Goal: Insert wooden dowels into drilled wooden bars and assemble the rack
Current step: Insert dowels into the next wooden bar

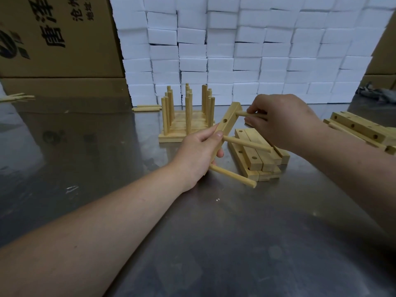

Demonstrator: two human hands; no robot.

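Note:
My left hand (pixel 200 150) grips a drilled wooden bar (pixel 228 122) tilted above the steel table. Two dowels stick out of it toward the right: a middle dowel (pixel 246 144) and a lower dowel (pixel 232 175). One empty hole shows near the bar's upper half. My right hand (pixel 282 121) pinches a third dowel (pixel 243 113) whose tip is at the hole near the bar's top end. Under the hands lies a pile of drilled bars (pixel 256 156). Behind stands a group of finished bars with upright dowels (pixel 187 113).
More drilled bars (pixel 360 129) lie at the right edge. Loose dowels (pixel 146 108) rest by the wall of white boxes (pixel 235 50); others (pixel 17 97) lie far left. Cardboard cartons (pixel 57 37) stand at the back left.

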